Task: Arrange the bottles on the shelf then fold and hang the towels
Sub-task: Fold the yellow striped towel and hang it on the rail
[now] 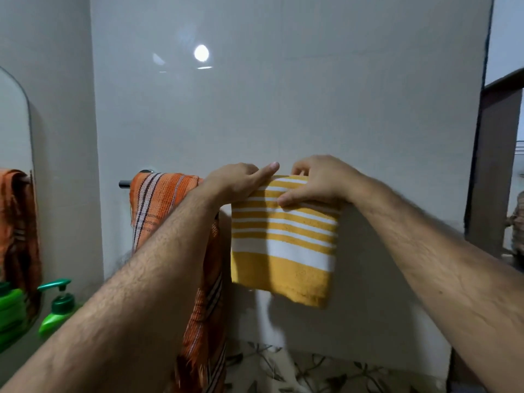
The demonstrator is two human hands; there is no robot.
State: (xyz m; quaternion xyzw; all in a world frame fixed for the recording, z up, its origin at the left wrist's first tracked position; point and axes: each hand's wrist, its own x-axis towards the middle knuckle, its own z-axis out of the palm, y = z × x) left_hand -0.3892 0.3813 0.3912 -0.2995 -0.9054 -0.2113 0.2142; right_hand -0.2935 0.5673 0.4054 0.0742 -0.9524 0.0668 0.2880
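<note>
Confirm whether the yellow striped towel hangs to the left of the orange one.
No, the yellow striped towel hangs on the right of the orange towel.
</note>
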